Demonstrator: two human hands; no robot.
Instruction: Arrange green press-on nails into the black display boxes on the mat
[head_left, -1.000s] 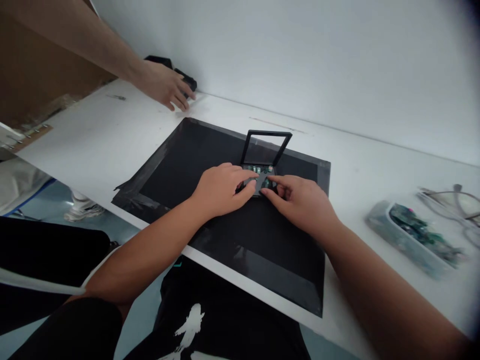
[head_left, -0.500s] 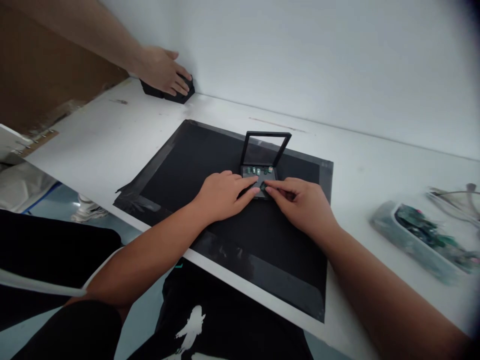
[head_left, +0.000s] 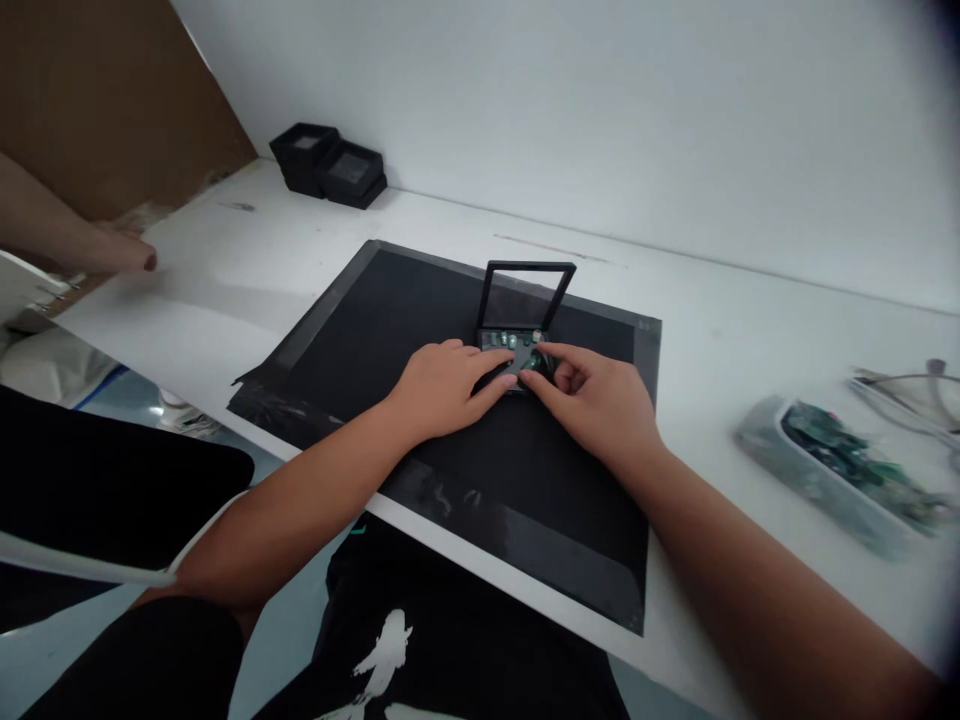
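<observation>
An open display case (head_left: 526,300) was steadied by the flat left hand (head_left: 442,385), a green piece (head_left: 533,361) pinched inside by the right hand (head_left: 596,400); careful seating seemed due.

White wall (head_left: 600,100) behind white table (head_left: 225,270), brown board (head_left: 112,90) at left.

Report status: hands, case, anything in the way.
Left hand flat on the case. Right hand at the green pieces inside; grip unclear. Lid up, case on mat. Another person's hand far left, apart.
</observation>
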